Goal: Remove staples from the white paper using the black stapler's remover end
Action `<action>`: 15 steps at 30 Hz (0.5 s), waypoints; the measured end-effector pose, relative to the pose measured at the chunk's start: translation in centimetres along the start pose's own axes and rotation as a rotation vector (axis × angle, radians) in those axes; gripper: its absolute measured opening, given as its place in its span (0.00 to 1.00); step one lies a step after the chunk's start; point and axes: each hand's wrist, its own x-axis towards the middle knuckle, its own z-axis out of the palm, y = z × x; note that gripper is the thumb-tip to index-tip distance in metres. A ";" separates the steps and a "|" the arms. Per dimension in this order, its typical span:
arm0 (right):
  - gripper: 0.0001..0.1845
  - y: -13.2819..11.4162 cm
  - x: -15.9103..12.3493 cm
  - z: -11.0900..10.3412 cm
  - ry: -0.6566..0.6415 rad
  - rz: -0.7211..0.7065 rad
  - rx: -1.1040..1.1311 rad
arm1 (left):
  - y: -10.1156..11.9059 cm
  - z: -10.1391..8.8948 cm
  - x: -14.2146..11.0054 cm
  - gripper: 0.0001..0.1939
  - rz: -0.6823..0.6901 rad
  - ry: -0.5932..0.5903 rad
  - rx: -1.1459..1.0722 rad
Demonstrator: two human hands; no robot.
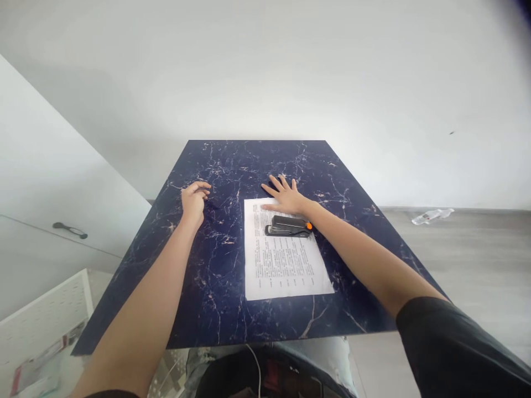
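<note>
A printed sheet of paper [286,276] lies on the dark blue marbled table [224,309]. On its upper half rests a black stapler [289,226] with an orange spot at its right end. My right hand [286,198] is spread over the far edge of the paper, just beyond the stapler, fingers apart and reaching onto the tabletop. To the left of the paper, my left hand [194,202] hovers over or rests on the table, its fingers loosely bent. Nothing shows in it, though its palm is partly hidden.
A white wall [257,72] stands behind the table. To the left is a white cabinet front with a dark handle [69,230]. Below it sits a white perforated basket [45,309] with items inside. A clear plastic bottle [432,216] lies on the floor at right.
</note>
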 end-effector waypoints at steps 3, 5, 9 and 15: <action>0.59 -3.0 2.8 0.6 0.024 -0.040 0.009 | 0.1 -0.3 0.0 0.17 -0.006 0.046 -0.027; 0.61 -5.0 4.8 0.9 0.038 -0.080 0.035 | 0.0 -0.7 0.1 0.15 0.060 0.183 0.030; 0.60 -9.1 8.2 1.5 0.048 -0.177 0.103 | -0.5 -1.8 0.6 0.11 0.209 0.516 0.215; 0.58 -14.5 11.7 1.9 0.029 -0.242 0.151 | -0.5 -5.9 3.1 0.10 0.108 0.612 0.209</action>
